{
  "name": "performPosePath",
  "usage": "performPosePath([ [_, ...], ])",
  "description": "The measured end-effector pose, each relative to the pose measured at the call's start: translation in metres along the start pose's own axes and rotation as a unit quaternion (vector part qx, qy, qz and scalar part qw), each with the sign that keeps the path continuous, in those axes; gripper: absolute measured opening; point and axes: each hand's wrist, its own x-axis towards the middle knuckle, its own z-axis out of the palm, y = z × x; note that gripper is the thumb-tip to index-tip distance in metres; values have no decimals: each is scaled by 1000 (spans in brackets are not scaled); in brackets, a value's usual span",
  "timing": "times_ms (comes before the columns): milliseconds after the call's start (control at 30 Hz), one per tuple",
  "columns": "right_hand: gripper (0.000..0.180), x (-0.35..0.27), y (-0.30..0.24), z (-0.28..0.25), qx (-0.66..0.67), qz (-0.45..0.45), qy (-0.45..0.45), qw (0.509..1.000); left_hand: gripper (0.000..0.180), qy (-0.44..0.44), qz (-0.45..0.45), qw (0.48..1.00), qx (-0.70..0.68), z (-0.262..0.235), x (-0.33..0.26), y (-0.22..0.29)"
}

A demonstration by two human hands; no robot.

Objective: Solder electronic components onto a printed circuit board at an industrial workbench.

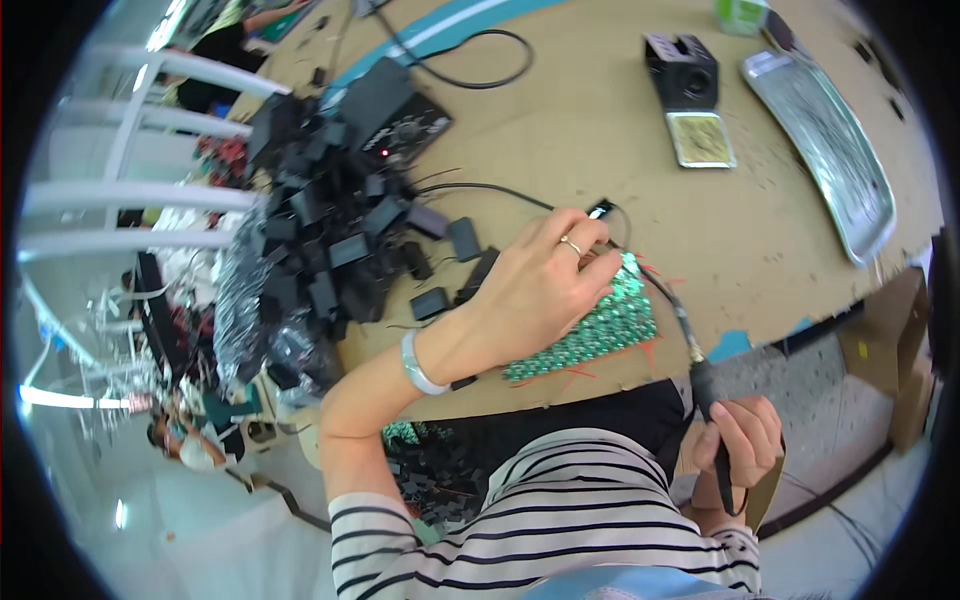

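Note:
My right hand (742,440), low on the right in front of the table edge, is wrapped round the black handle of a soldering iron (706,385). The iron slants up and leftward toward the table. Over a green circuit board panel (600,335) my left hand (550,280) lies with curled fingers, a ring and a bracelet on it. Thumb and forefinger come together near the panel's upper edge; what they pinch is hidden. Just beyond those fingertips is a small black piece (600,209) with a pale mark. Short red wires (648,350) stick out round the panel.
A heap of black plastic cases (340,220) and a black box with a lit red light (405,130) stand at left. Further back right are an iron stand (684,75) with a yellowish sponge (702,140) and a long metal tray (825,150). Cables cross the table.

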Motion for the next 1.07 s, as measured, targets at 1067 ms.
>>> performPosePath([
  [1067,12,8,-45,29,133,-6,-116,984,21,431,-253,739,-453,-21,-188,20],
])
